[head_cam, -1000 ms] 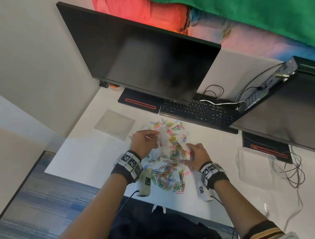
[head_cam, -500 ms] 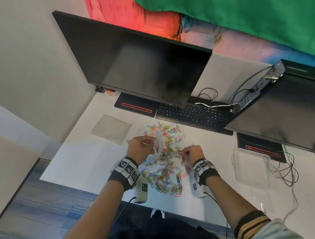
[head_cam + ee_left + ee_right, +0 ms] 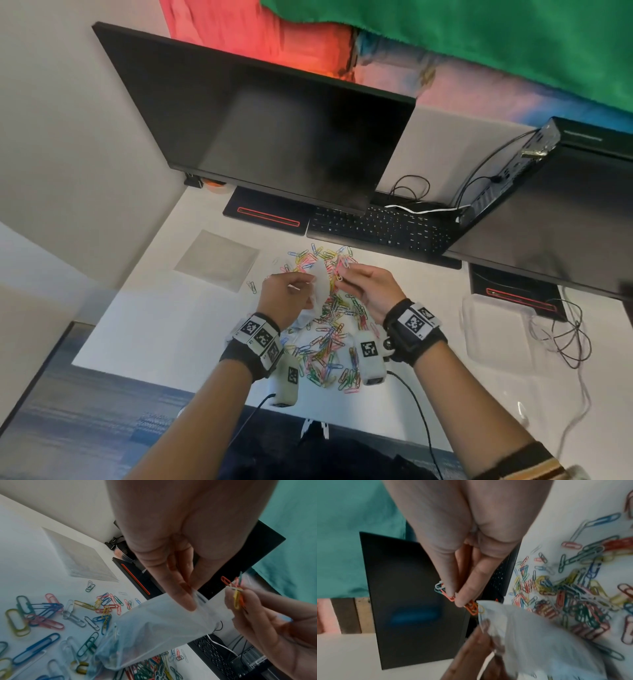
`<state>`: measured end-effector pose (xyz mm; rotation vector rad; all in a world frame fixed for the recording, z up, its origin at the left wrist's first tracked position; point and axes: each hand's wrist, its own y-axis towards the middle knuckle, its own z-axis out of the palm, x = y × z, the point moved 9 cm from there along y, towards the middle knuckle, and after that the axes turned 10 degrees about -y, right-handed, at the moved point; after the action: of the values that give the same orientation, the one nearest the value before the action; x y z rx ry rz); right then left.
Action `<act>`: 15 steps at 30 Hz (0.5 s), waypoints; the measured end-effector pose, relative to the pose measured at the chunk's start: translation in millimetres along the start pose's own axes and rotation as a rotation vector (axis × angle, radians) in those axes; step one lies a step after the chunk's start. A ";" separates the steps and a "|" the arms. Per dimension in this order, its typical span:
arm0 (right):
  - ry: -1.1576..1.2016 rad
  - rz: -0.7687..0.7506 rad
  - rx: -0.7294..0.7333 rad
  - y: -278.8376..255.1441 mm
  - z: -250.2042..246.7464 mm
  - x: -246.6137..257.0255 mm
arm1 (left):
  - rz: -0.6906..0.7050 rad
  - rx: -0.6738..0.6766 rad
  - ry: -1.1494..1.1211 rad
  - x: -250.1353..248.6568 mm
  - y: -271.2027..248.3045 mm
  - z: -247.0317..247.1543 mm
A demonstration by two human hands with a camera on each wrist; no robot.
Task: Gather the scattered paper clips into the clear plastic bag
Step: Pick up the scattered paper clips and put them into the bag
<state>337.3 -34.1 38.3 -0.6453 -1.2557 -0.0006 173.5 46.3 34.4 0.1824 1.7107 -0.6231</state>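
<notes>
Left hand: your left hand (image 3: 286, 296) was raised over the desk, thumb and fingers pinched on the upper edge of the clear plastic bag (image 3: 320, 287); the left wrist view showed that edge squeezed between your fingertips (image 3: 186, 601).
Bag: it hung from your grip above the heap, mouth turned toward your right hand, lower part sagging toward the desk; a few clips showed faintly through the plastic at the bottom (image 3: 118, 654).
Right hand: your right hand (image 3: 368, 291) was lifted just beside the bag's mouth, thumb and fingers clamped on a small bunch of clips (image 3: 342, 269).
Held clips: orange, yellow, white and a greenish one, their ends sticking out past your fingertips (image 3: 462, 601); the lowest orange and yellow clips sat at the bag's rim (image 3: 475, 608). Whether they touched the plastic, you could not tell.
Loose clips: the scattered paper clips (image 3: 329, 353) lay in a many-coloured heap on the white desk (image 3: 144, 329), under and between your wrists, with a few strays off to the left (image 3: 251, 287).
Surroundings: a dark monitor (image 3: 260, 126) stood behind the heap, a black keyboard (image 3: 380, 228) beneath its edge, and a pale square pad (image 3: 215, 259) lay left of the clips.
</notes>
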 end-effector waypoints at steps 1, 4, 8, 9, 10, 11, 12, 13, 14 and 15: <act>-0.022 -0.004 -0.003 -0.3 6.1 -2.4 | 0.003 -0.002 0.001 -0.2 -0.4 0.5; -0.208 -0.050 -0.063 2.6 15.4 -12.5 | 0.002 -0.010 0.006 -1.3 -1.8 2.2; -0.635 -0.174 -0.162 5.5 22.2 -12.6 | 0.011 -0.013 0.006 -4.7 -3.6 3.5; -0.723 -0.192 -0.172 4.3 25.4 -10.4 | 0.023 0.003 0.016 -6.2 -4.4 4.6; -0.784 -0.206 -0.171 3.6 28.6 -7.8 | 0.035 0.020 0.033 -7.2 -4.9 6.0; -0.837 -0.221 -0.169 3.8 30.4 -5.7 | 0.046 0.035 0.053 -7.3 -5.2 7.3; -0.901 -0.241 -0.163 3.8 32.6 -2.3 | 0.053 0.045 0.071 -7.4 -5.9 8.1; -0.984 -0.265 -0.149 3.5 36.0 1.6 | 0.058 0.049 0.075 -7.0 -6.6 8.6; -1.074 -0.295 -0.124 3.8 40.9 5.2 | 0.058 0.052 0.073 -6.7 -7.4 9.0; -1.153 -0.327 -0.097 4.0 45.6 7.3 | 0.061 0.053 0.070 -6.1 -7.6 9.3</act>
<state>301.0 -7.8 50.1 -0.5056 -2.4787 0.0452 179.6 36.5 41.5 0.2954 1.7499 -0.6235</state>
